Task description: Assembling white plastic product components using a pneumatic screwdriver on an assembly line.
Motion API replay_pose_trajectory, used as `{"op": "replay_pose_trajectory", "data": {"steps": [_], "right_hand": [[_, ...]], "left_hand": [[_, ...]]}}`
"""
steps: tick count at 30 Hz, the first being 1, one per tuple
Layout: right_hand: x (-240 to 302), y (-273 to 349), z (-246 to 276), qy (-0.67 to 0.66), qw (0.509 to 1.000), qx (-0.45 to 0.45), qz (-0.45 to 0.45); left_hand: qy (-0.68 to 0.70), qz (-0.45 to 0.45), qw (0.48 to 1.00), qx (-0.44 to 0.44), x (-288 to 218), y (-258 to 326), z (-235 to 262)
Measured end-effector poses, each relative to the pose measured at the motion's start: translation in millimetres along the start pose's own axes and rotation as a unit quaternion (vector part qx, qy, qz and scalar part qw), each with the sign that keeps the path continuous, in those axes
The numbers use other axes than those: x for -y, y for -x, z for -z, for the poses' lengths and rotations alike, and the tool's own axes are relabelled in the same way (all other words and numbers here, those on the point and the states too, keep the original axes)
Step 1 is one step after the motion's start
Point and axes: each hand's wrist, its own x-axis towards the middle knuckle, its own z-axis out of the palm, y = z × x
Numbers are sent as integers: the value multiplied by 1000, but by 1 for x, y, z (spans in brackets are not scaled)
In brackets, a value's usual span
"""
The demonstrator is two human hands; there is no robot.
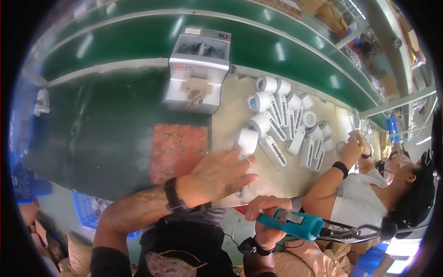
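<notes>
Your left hand (217,177) lies spread, palm down, fingers loosely splayed, over the lower end of a white handheld device (247,143) on the beige bench top (230,115). It covers that end more than it grips it; whether the fingers actually close round the handle is hidden under the palm, so you can't tell. The device sits just up and right of the hand, touching the fingertips. Its drum-shaped head points up toward the green conveyor (138,41), and its long axis runs from that head down toward you, probably tilted slightly right. Your left hand is the nearer one.

Your right hand (265,214) is wrapped tight round a teal electric screwdriver (295,224), below the device and apart from it. The tool lies roughly level, its long axis left to right, cable end to the right.

More white devices (288,117) lie in a fan to the right, heads up. A red mat (177,147) lies just left of your hand. A co-worker's hand (353,145) works at the far right.
</notes>
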Motion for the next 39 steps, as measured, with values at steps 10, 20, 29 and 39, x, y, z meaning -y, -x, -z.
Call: {"op": "replay_pose_trajectory", "data": {"steps": [10,20,29,39], "right_hand": [[-32,-48,-22,41,998,42,-13],[-29,-62,-67,58,998,-25,-26],[-19,-136,-94,78,992,-23,93],[-65,-229,-137,172,968,47,177]], "left_hand": [[-38,21,998,-48,30,20,87],[48,38,995,-78,77,44,65],[85,22,994,-59,104,32,67],[39,6,994,-101,109,48,67]]}}
